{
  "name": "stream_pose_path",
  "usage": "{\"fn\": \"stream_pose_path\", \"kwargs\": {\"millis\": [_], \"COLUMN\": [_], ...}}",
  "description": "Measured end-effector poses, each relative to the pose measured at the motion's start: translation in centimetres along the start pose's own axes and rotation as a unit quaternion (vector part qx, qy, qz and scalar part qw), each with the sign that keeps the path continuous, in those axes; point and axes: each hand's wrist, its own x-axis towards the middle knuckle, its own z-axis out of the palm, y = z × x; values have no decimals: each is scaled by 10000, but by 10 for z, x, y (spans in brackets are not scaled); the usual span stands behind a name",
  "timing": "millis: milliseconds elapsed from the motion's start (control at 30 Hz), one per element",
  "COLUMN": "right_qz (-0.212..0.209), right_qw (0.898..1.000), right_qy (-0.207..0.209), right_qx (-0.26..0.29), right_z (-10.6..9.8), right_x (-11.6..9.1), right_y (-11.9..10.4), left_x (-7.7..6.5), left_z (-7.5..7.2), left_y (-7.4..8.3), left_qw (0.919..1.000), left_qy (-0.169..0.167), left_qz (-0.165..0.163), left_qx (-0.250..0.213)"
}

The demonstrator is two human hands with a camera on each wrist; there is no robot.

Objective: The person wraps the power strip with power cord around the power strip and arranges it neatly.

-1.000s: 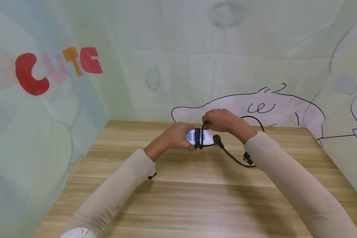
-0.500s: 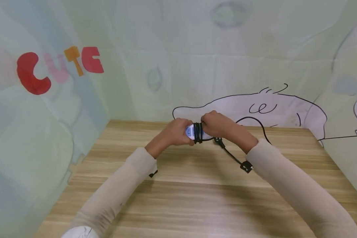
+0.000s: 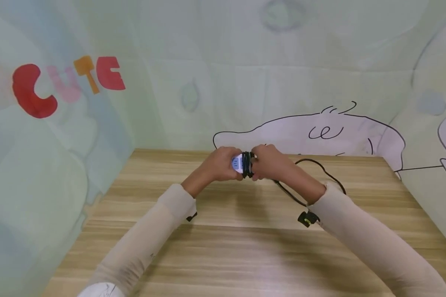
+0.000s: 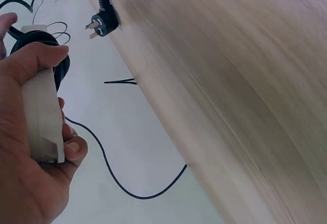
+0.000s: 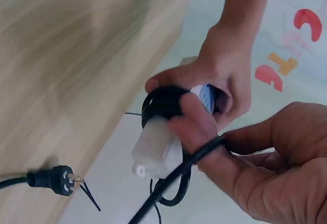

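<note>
My left hand [image 3: 221,165] grips one end of a white power strip [image 3: 237,163] with blue socket faces, thumb along one side and fingers round the other. Black power cord [image 3: 247,165] is wound in several turns around the strip's middle. At the strip's other end, my right hand [image 3: 269,163] pinches the running length of cord, clearly seen between thumb and finger in the right wrist view. The strip's white end [image 5: 156,150] pokes out beyond the coils there. A black plug [image 5: 61,180] on the cord lies close to the wooden surface; in the head view my right hand hides it.
A wood-grain table [image 3: 223,247] spreads beneath both arms. Behind it hangs a printed cloth backdrop [image 3: 163,90] with cartoon drawings and coloured letters. A loose loop of cord [image 3: 321,167] trails beyond the right forearm.
My right hand has come down from above the strip to its right end, covering that end and the plug. Another turn of cord seems to lie on the strip. My left hand keeps its grip.
</note>
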Motion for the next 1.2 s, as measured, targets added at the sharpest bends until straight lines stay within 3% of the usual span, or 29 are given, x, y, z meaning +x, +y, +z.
{"fn": "stream_pose_path", "kwargs": {"millis": [100, 233, 467, 633, 933, 1200], "right_qz": [205, 144, -444, -970, -1593, -1629], "right_qw": [9986, 9949, 9938, 9936, 9871, 9852], "right_qy": [111, 540, 841, 523, -83, -499], "right_qx": [468, 841, 581, 238, 148, -196], "right_z": [4, 13, 32, 40, 45, 43], "right_x": [-5, -13, -21, -27, -26, -9], "right_y": [-2, 1, 13, 24, 54, 77], "left_x": [0, -1, -2, -2, -5, -6], "left_z": [2, 2, -2, -5, -10, -13], "left_y": [-1, -5, -7, -6, -1, 4], "left_qw": [9998, 9989, 9970, 9970, 9974, 9975], "left_qy": [66, 181, 336, 353, 132, 67], "left_qz": [-115, -260, -313, -310, -157, 26], "left_qx": [-114, -341, -615, -614, -687, -697]}}
